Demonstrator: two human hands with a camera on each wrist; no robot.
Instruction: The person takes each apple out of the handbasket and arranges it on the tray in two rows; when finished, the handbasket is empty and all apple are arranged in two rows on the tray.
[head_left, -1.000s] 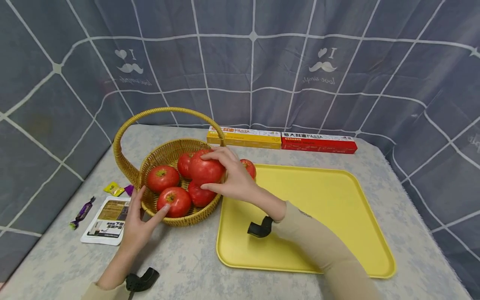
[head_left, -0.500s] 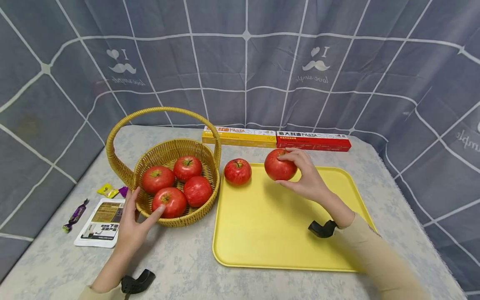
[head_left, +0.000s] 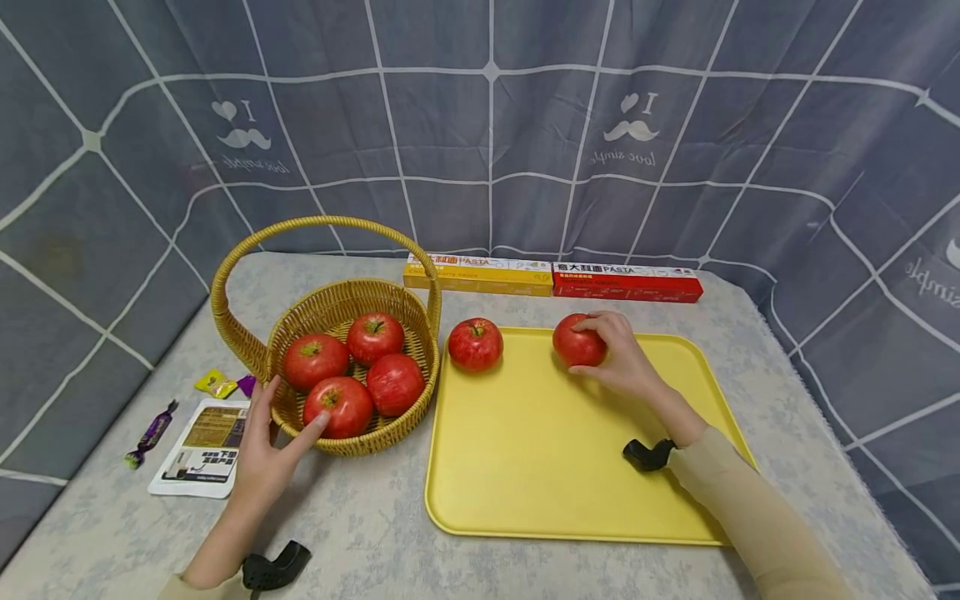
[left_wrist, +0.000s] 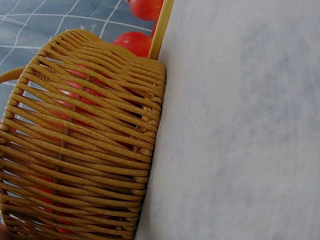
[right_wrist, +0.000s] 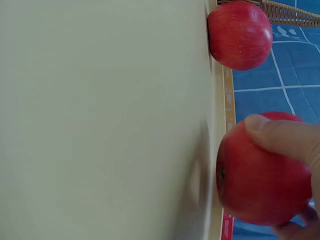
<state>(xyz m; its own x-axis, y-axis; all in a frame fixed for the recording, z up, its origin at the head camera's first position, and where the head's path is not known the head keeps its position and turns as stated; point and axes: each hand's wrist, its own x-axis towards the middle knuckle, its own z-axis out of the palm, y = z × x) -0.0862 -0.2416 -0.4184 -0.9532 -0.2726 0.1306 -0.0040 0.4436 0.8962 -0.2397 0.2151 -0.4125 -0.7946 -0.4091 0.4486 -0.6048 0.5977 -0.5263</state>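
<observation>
My right hand (head_left: 618, 354) holds a red apple (head_left: 578, 340) at the back of the yellow tray (head_left: 555, 467). In the right wrist view the thumb (right_wrist: 280, 137) presses one side of this apple, and fingertips show below it. Whether the apple touches the tray I cannot tell. To its left another red apple (head_left: 476, 344) sits in the tray's back left corner. My left hand (head_left: 266, 450) rests against the near left side of a wicker basket (head_left: 360, 442), fingers spread and fairly straight, thumb over the rim. Several red apples (head_left: 316, 361) lie inside the basket.
A yellow pasta box (head_left: 480, 277) and a red one (head_left: 627, 284) lie end to end behind the tray. Left of the basket are a white packet (head_left: 201, 448) and wrapped candies (head_left: 153, 432). The basket's tall handle (head_left: 330, 221) arches upward. A grey curtain (head_left: 555, 150) hangs behind.
My right hand has lifted an apple out of the basket, carried it right over the tray and lowered it at the back. My left hand has stayed at the basket.
</observation>
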